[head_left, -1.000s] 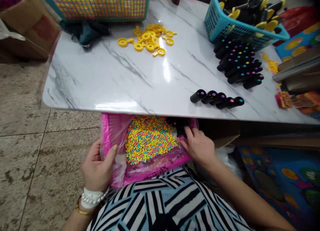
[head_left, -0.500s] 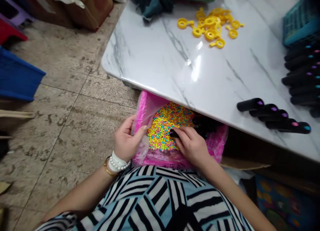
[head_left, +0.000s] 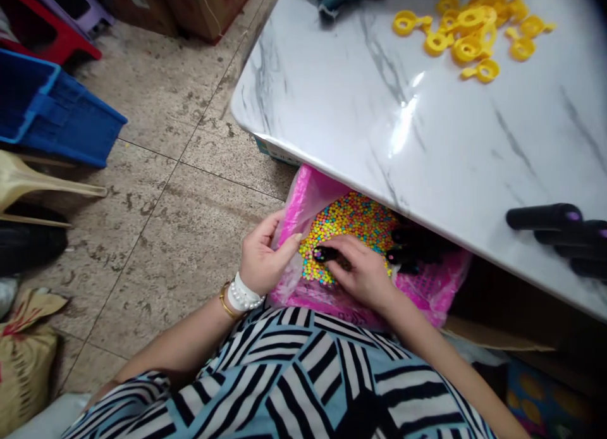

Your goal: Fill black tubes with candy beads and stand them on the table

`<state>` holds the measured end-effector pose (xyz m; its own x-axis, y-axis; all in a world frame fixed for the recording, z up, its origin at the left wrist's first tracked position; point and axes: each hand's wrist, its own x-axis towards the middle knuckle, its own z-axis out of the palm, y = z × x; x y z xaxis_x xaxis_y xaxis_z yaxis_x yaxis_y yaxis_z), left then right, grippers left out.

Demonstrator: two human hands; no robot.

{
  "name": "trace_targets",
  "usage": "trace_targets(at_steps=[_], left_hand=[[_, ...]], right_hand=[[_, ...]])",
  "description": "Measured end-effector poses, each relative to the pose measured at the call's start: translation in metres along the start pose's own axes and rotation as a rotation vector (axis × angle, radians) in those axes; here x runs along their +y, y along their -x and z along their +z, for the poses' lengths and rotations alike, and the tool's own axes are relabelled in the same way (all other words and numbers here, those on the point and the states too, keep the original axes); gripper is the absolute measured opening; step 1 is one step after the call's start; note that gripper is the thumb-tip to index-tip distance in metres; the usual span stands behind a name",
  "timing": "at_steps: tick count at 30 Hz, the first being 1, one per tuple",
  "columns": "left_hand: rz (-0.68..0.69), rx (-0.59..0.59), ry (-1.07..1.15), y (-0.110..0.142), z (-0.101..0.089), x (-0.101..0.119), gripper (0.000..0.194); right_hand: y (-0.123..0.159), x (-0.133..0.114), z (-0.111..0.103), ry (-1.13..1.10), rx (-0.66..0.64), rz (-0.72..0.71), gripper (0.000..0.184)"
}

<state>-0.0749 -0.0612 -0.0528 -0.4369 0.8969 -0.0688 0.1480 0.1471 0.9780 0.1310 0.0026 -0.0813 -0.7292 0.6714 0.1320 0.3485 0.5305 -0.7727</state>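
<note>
A pink plastic basket (head_left: 298, 189) lined with clear film rests against my lap, partly under the table edge. Many small coloured beads (head_left: 348, 214), yellow, pink, orange and blue, fill its left part. My left hand (head_left: 265, 252) grips the basket's left rim, thumb on the inside. Over the beads, my right hand (head_left: 363, 271) is closed round a black tube (head_left: 326, 253), whose end points left among the beads. More black tubes (head_left: 408, 252) lie in the basket's right part, partly hidden by the table.
Yellow plastic rings with tabs (head_left: 467, 31) are piled on the marble-patterned table (head_left: 332, 97). Several black tubes (head_left: 543, 216) lie at its right edge. On the floor to the left stand a blue bin (head_left: 80, 113), a cream stool (head_left: 42, 179) and cardboard boxes (head_left: 208, 12).
The view has shifted, so the table and basket sit farther right in the picture. My right hand has tilted the black tube, its end now farther out over the beads. My left hand keeps its grip.
</note>
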Motion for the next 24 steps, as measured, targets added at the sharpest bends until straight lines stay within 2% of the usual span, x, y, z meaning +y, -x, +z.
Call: trace_targets(at_steps=[5, 10, 12, 14, 16, 18, 21, 24], left_hand=[[-0.021, 0.003, -0.002, -0.002, 0.0, -0.002, 0.041], [-0.053, -0.003, -0.016, -0.005, 0.0, -0.001, 0.044], [-0.049, -0.001, -0.021, -0.006, 0.0, 0.0, 0.042], [-0.06, 0.003, -0.021, -0.006, -0.001, 0.001, 0.042], [-0.099, 0.01, -0.012, -0.006, -0.002, 0.001, 0.043], [-0.147, 0.013, 0.002, -0.007, -0.003, 0.0, 0.046], [-0.168, 0.011, -0.001, -0.007, -0.003, -0.002, 0.049], [-0.135, 0.027, -0.014, -0.006, -0.002, -0.001, 0.048]], right_hand=[[0.012, -0.005, -0.023, -0.174, 0.129, 0.183, 0.03], [0.02, -0.017, -0.035, -0.058, 0.234, 0.115, 0.032], [0.023, -0.023, -0.043, 0.056, 0.374, 0.072, 0.035], [0.027, -0.026, -0.053, 0.209, 0.605, 0.103, 0.036], [0.03, -0.023, -0.066, 0.388, 0.852, 0.209, 0.034], [0.03, -0.016, -0.082, 0.554, 1.008, 0.327, 0.031], [0.029, -0.009, -0.103, 0.734, 1.034, 0.423, 0.023], [0.033, -0.008, -0.109, 0.783, 0.976, 0.366, 0.021]])
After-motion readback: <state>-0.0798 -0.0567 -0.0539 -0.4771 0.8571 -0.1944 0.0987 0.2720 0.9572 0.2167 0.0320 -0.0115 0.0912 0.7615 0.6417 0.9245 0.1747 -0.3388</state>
